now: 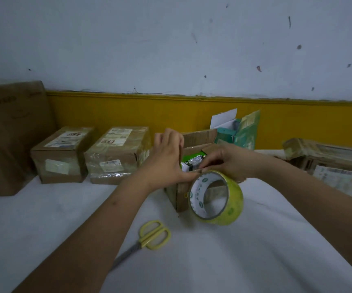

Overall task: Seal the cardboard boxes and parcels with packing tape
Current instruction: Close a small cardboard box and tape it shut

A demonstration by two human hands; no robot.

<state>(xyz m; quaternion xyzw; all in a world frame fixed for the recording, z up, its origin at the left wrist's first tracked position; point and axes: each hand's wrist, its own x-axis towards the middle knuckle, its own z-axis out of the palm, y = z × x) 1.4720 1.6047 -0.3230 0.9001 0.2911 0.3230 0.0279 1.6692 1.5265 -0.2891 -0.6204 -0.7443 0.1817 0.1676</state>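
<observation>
Curled fingers of the right hand (228, 161) grasp the tape roll (216, 197) from above and hold it on edge against the near face of the open box (179, 195). The left hand (166, 157) grips nothing: its fingers stand straight, and only the thumb reaches across to press at the roll's top rim, where the right hand's fingertips meet it. At far left a large carton (8, 136) stands by the wall. Next to it the first taped box (61, 153) and the second taped box (118, 155) lie side by side, glossy with tape and apparently already sealed. The scissors (149, 235) lie untouched on the white cloth (255, 250), just in front of the open box and beside the left forearm. The open box sits in the middle between the hands, its flaps up and a green packet (194, 159) showing inside. Behind it a teal parcel (225, 134) leans at the wall, and at far right lies a stack of parcels (335, 166). The step in hand seems to be finding and lifting the tape's free end. No drawn strip shows, and I cannot tell whether the end is up yet. Next, the flaps need folding shut and holding down, then tape drawn across the seam and cut with the scissors.
</observation>
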